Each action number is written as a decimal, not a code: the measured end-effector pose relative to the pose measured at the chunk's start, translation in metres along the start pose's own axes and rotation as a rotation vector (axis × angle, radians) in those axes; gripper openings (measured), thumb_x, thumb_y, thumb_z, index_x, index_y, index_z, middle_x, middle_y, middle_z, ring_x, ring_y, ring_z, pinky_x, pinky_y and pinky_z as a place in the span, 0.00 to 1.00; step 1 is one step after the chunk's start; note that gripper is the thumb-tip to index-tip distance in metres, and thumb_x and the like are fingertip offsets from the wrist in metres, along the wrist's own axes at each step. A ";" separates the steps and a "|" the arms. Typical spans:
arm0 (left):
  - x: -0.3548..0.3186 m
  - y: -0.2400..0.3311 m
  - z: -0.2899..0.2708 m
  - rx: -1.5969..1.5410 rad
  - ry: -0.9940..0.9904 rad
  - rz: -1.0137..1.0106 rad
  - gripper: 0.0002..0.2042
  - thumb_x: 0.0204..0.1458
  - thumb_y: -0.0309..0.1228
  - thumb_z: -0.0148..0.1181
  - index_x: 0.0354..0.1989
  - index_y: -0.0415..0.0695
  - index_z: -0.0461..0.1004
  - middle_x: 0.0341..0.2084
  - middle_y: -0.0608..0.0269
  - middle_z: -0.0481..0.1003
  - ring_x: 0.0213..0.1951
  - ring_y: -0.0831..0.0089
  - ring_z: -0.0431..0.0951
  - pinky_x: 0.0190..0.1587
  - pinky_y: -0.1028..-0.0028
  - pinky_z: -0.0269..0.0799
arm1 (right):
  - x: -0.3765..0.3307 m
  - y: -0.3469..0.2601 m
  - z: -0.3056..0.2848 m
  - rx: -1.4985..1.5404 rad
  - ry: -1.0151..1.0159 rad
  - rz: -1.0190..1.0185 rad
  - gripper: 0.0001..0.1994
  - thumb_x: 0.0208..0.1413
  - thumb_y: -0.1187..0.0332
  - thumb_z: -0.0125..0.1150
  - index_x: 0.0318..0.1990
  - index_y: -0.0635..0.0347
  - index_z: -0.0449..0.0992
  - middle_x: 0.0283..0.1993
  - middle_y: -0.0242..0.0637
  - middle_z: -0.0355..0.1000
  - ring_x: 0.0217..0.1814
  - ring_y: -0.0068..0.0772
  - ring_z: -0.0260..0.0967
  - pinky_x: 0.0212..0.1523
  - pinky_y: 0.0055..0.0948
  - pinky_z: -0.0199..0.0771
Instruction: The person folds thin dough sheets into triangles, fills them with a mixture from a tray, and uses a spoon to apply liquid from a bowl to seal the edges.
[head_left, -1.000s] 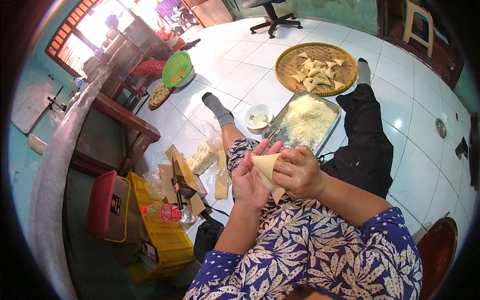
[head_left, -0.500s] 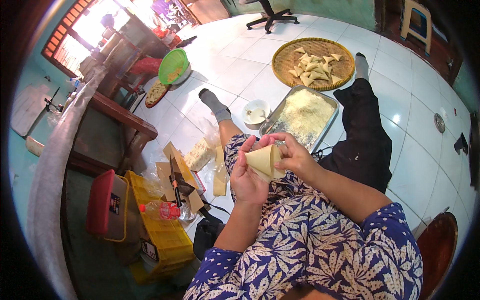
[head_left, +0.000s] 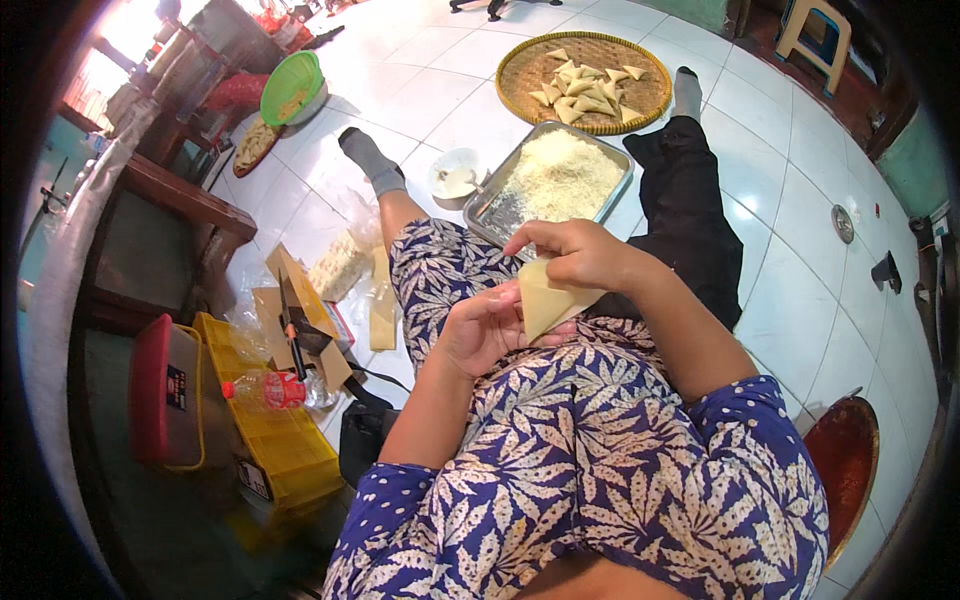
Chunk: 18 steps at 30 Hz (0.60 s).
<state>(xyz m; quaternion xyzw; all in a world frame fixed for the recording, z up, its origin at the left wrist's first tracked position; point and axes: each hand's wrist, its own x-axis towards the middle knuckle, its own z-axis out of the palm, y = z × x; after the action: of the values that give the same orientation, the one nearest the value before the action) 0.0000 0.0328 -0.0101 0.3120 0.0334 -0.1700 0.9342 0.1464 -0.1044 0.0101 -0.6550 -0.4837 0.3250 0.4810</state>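
Over my lap I hold a pale pastry wrapper [head_left: 546,305] folded into a pointed pocket. My left hand [head_left: 482,330] cups it from the left and below, some fingers hidden behind it. From above, my right hand [head_left: 592,258] grips its upper edge, thumb and fingers bent. Just beyond lies a metal tray [head_left: 492,212] heaped with pale shredded filling [head_left: 562,178]. Left of it is a white bowl [head_left: 441,188] with white paste and a spoon. Farther off, folded triangular pastries [head_left: 585,92] are piled on a round woven tray [head_left: 518,75].
Left of my leg are a strip of wrappers [head_left: 382,305], an open cardboard box [head_left: 277,305] with a knife [head_left: 292,335], a plastic bottle [head_left: 270,389] and a yellow crate [head_left: 225,350]. A green basket [head_left: 292,90] stands far left, a reddish-brown round lid [head_left: 850,465] at right.
The wrapper has turned from an open cone to a flatter, point-down pocket. My right hand has moved over its top; my left hand has tilted lower. The whole view has shifted.
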 end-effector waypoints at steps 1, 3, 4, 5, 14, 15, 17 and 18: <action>0.002 -0.003 0.002 0.034 -0.016 -0.012 0.27 0.48 0.35 0.52 0.54 0.29 0.57 0.48 0.39 0.66 0.47 0.50 0.72 0.51 0.58 0.69 | 0.001 0.003 0.004 -0.066 0.010 -0.028 0.21 0.37 0.71 0.50 0.45 0.53 0.71 0.23 0.36 0.68 0.26 0.32 0.67 0.31 0.27 0.66; 0.006 -0.004 0.005 0.048 0.009 -0.039 0.27 0.44 0.26 0.56 0.54 0.31 0.57 0.45 0.42 0.68 0.43 0.54 0.75 0.47 0.62 0.73 | 0.003 0.006 0.007 -0.175 0.022 -0.064 0.19 0.36 0.71 0.50 0.42 0.51 0.74 0.30 0.40 0.71 0.34 0.41 0.70 0.39 0.32 0.68; 0.007 -0.007 0.004 0.061 0.033 -0.034 0.27 0.44 0.25 0.56 0.54 0.32 0.57 0.45 0.43 0.68 0.43 0.55 0.75 0.47 0.63 0.73 | 0.003 0.009 0.007 -0.247 0.049 -0.138 0.18 0.36 0.71 0.51 0.40 0.54 0.74 0.34 0.40 0.70 0.38 0.38 0.68 0.43 0.30 0.67; 0.007 -0.006 0.002 0.080 0.060 -0.028 0.27 0.44 0.24 0.56 0.54 0.32 0.57 0.45 0.44 0.68 0.43 0.56 0.75 0.47 0.63 0.73 | 0.006 0.012 0.006 -0.316 0.077 -0.221 0.17 0.36 0.72 0.52 0.39 0.56 0.74 0.38 0.40 0.70 0.43 0.35 0.67 0.46 0.29 0.65; 0.012 -0.001 -0.020 0.152 0.189 0.135 0.26 0.43 0.20 0.56 0.54 0.35 0.57 0.42 0.52 0.70 0.40 0.63 0.76 0.44 0.68 0.74 | 0.007 0.026 0.004 -0.225 0.121 -0.362 0.09 0.36 0.68 0.58 0.29 0.57 0.73 0.50 0.44 0.66 0.53 0.45 0.62 0.53 0.36 0.61; 0.013 0.001 -0.023 0.164 0.185 0.137 0.27 0.43 0.20 0.57 0.54 0.36 0.57 0.41 0.52 0.71 0.40 0.64 0.76 0.43 0.68 0.74 | 0.009 0.032 0.005 -0.282 0.115 -0.377 0.09 0.36 0.68 0.58 0.29 0.57 0.73 0.51 0.44 0.65 0.54 0.45 0.62 0.54 0.36 0.61; 0.014 0.004 -0.026 0.174 0.225 0.135 0.27 0.43 0.18 0.54 0.55 0.37 0.56 0.42 0.53 0.71 0.40 0.66 0.76 0.44 0.70 0.74 | 0.011 0.033 0.001 -0.246 0.059 -0.332 0.11 0.36 0.71 0.61 0.32 0.57 0.74 0.57 0.42 0.62 0.60 0.40 0.57 0.59 0.35 0.54; 0.014 0.006 -0.028 0.177 0.245 0.135 0.28 0.43 0.18 0.53 0.56 0.37 0.55 0.42 0.53 0.71 0.39 0.67 0.76 0.44 0.71 0.74 | 0.013 0.032 -0.005 -0.137 0.100 -0.273 0.12 0.36 0.71 0.60 0.33 0.58 0.74 0.57 0.42 0.62 0.60 0.40 0.56 0.59 0.34 0.53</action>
<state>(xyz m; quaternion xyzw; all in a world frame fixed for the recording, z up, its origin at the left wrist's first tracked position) 0.0168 0.0495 -0.0314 0.4130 0.1109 -0.0700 0.9012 0.1650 -0.0962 -0.0179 -0.6297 -0.5647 0.1899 0.4985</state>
